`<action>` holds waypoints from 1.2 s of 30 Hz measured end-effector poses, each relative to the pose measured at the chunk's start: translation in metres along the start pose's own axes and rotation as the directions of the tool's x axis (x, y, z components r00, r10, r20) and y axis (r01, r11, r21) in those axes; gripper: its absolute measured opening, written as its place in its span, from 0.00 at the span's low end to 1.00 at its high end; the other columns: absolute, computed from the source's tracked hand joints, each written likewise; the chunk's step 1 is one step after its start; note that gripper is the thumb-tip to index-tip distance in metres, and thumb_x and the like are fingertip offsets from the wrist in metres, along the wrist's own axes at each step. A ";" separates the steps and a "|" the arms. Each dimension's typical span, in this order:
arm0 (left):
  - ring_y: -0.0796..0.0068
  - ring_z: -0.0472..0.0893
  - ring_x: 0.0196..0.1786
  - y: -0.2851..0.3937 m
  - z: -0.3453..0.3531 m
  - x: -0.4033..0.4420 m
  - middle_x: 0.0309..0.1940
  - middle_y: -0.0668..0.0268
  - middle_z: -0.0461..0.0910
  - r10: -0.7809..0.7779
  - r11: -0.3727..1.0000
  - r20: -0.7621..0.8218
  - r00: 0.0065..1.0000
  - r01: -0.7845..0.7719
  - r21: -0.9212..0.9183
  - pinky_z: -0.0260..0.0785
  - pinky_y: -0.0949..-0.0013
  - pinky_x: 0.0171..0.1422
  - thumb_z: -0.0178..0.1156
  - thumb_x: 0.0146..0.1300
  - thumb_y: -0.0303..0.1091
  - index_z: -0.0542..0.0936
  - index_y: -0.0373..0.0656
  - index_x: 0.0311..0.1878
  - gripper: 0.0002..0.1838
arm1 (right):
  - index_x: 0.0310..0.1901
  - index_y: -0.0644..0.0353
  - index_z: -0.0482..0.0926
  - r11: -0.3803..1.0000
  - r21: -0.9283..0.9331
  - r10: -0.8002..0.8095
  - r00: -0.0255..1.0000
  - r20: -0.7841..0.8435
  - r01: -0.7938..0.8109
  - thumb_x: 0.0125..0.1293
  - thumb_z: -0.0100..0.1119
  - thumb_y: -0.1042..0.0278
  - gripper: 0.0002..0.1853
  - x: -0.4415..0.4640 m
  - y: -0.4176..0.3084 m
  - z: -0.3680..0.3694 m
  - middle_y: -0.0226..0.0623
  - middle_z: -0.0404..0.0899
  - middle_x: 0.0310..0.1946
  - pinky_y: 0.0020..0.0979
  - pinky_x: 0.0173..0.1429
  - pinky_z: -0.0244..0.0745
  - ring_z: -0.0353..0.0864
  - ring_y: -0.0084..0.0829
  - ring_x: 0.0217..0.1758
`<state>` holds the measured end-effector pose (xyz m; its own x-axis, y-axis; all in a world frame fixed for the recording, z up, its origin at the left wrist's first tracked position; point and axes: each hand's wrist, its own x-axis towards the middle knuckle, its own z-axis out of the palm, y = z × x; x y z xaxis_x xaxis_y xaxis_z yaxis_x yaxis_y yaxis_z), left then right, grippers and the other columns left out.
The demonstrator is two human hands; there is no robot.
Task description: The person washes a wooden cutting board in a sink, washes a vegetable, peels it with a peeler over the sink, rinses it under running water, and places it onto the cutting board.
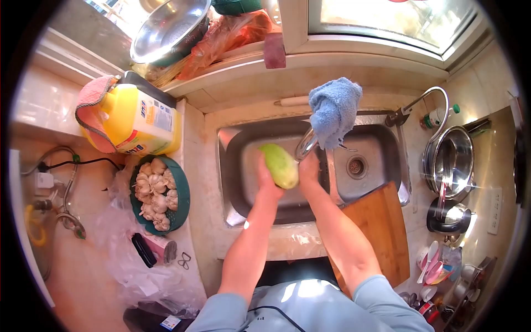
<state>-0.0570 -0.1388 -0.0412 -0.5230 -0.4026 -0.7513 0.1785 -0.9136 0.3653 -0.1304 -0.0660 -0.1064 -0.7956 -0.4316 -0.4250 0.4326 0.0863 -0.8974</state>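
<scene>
The gourd (280, 166), pale green and whole, is in my hands over the left basin of the steel double sink (235, 193), just beside the faucet (305, 145). My left hand (267, 178) is curled round its side and lower end, the fingers mostly hidden beneath it. My right hand (310, 169) is close against its other side, partly behind the faucet; I cannot tell whether those fingers press on it or hang loosely.

As for how far things have come, I judge this an early stage: the gourd is in one piece, with no cut that I can see, and no slices or peelings show around it. I cannot tell whether water is running over it, how clean it is, or whether its skin has been pared.

A blue cloth (336, 110) is draped over the faucet. The wooden cutting board (379, 235) lies at a slant over the near edge of the right basin, and no pieces of gourd show on it. On my left, garlic bulbs (158, 200) sit whole in a green basket (182, 202), with a yellow jug (123, 113) behind them. On my right is a metal bowl (468, 160), well apart from my hands.
</scene>
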 end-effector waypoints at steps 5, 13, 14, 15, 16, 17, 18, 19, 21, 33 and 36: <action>0.62 0.78 0.59 -0.004 -0.017 0.005 0.58 0.56 0.78 0.142 0.904 0.083 0.986 -0.163 0.395 0.70 0.59 0.63 0.47 0.71 0.62 0.73 0.43 0.65 0.34 | 0.64 0.56 0.70 0.743 0.459 0.353 0.868 0.350 -0.488 0.73 0.49 0.53 0.24 -0.054 -0.065 -0.003 0.37 0.78 0.54 0.37 0.59 0.74 0.78 0.34 0.58; 0.64 0.82 0.51 -0.004 -0.003 0.049 0.48 0.54 0.82 0.286 0.636 0.120 0.951 -0.282 0.719 0.73 0.65 0.56 0.51 0.69 0.60 0.75 0.35 0.62 0.35 | 0.66 0.63 0.65 0.810 -0.511 -0.267 0.957 0.116 0.288 0.73 0.44 0.45 0.32 -0.080 -0.056 0.000 0.60 0.75 0.50 0.51 0.62 0.67 0.74 0.59 0.57; 0.64 0.82 0.50 0.014 0.006 0.050 0.46 0.55 0.83 0.027 0.791 0.096 0.995 -0.080 0.606 0.73 0.66 0.56 0.52 0.68 0.59 0.75 0.35 0.61 0.35 | 0.67 0.61 0.64 0.757 -0.590 -0.294 0.953 0.078 0.282 0.72 0.44 0.44 0.32 -0.089 -0.051 0.005 0.60 0.75 0.50 0.51 0.61 0.67 0.74 0.60 0.56; 0.64 0.82 0.49 0.021 0.010 0.050 0.44 0.55 0.84 -0.234 0.868 0.111 0.966 0.156 0.471 0.73 0.66 0.56 0.54 0.68 0.59 0.76 0.34 0.60 0.34 | 0.68 0.59 0.64 0.695 -0.666 -0.323 0.945 0.047 0.271 0.72 0.44 0.44 0.32 -0.095 -0.051 0.006 0.60 0.74 0.49 0.52 0.61 0.68 0.75 0.61 0.55; 0.68 0.82 0.47 0.018 0.004 0.054 0.41 0.58 0.84 -0.159 0.907 0.189 0.969 0.069 0.415 0.72 0.68 0.56 0.60 0.67 0.52 0.79 0.38 0.55 0.26 | 0.70 0.54 0.60 0.682 -0.673 -0.317 0.945 0.081 0.287 0.73 0.43 0.45 0.30 -0.095 -0.054 0.001 0.60 0.72 0.49 0.54 0.57 0.69 0.75 0.62 0.51; 0.70 0.81 0.47 0.013 0.004 0.053 0.41 0.60 0.84 0.106 0.812 0.236 0.966 -0.221 0.540 0.72 0.68 0.55 0.61 0.66 0.49 0.80 0.39 0.53 0.23 | 0.70 0.54 0.60 0.640 -0.689 -0.325 0.933 0.156 0.339 0.74 0.42 0.46 0.30 -0.091 -0.061 -0.002 0.60 0.72 0.49 0.54 0.56 0.69 0.75 0.62 0.50; 0.72 0.81 0.46 0.005 0.007 0.045 0.40 0.62 0.84 0.344 0.618 0.323 0.882 -0.471 0.629 0.72 0.69 0.54 0.62 0.66 0.46 0.82 0.40 0.51 0.20 | 0.71 0.53 0.60 0.599 -0.702 -0.329 0.918 0.223 0.385 0.74 0.41 0.46 0.30 -0.087 -0.066 -0.006 0.59 0.71 0.50 0.55 0.55 0.70 0.75 0.62 0.50; 0.74 0.80 0.45 -0.002 0.009 0.031 0.40 0.63 0.84 0.529 0.360 0.423 0.735 -0.646 0.673 0.72 0.69 0.53 0.63 0.66 0.43 0.83 0.41 0.49 0.16 | 0.71 0.53 0.59 0.586 -0.717 -0.301 0.923 0.240 0.378 0.74 0.41 0.47 0.29 -0.090 -0.066 -0.009 0.59 0.71 0.50 0.55 0.54 0.70 0.75 0.62 0.49; 0.76 0.80 0.45 0.002 0.016 0.017 0.42 0.65 0.84 0.515 0.373 0.353 0.781 -0.575 0.728 0.71 0.71 0.52 0.63 0.65 0.35 0.84 0.42 0.47 0.11 | 0.72 0.53 0.58 0.581 -0.746 -0.239 0.944 0.225 0.325 0.75 0.39 0.48 0.29 -0.092 -0.065 -0.011 0.58 0.71 0.50 0.55 0.53 0.71 0.75 0.62 0.49; 0.75 0.78 0.55 0.025 0.018 0.030 0.55 0.63 0.79 0.090 0.828 0.366 0.926 -0.274 0.490 0.71 0.69 0.57 0.56 0.68 0.33 0.76 0.36 0.61 0.20 | 0.68 0.63 0.63 0.812 -0.394 -0.409 0.901 0.142 0.431 0.73 0.49 0.54 0.28 -0.068 -0.046 -0.021 0.61 0.75 0.53 0.50 0.59 0.71 0.76 0.61 0.54; 0.72 0.76 0.58 -0.008 -0.004 0.014 0.59 0.63 0.76 0.188 0.652 0.316 0.930 -0.359 0.668 0.69 0.66 0.62 0.60 0.68 0.44 0.71 0.40 0.67 0.28 | 0.62 0.67 0.69 0.890 -0.379 -0.276 0.961 -0.008 0.252 0.75 0.44 0.53 0.25 -0.052 -0.055 -0.011 0.62 0.79 0.46 0.51 0.58 0.70 0.77 0.61 0.54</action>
<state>-0.0626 -0.1376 -0.0565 -0.7164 -0.5282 -0.4558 -0.2521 -0.4132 0.8750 -0.1172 -0.0384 -0.0358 -0.8877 -0.4311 -0.1616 0.0233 0.3086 -0.9509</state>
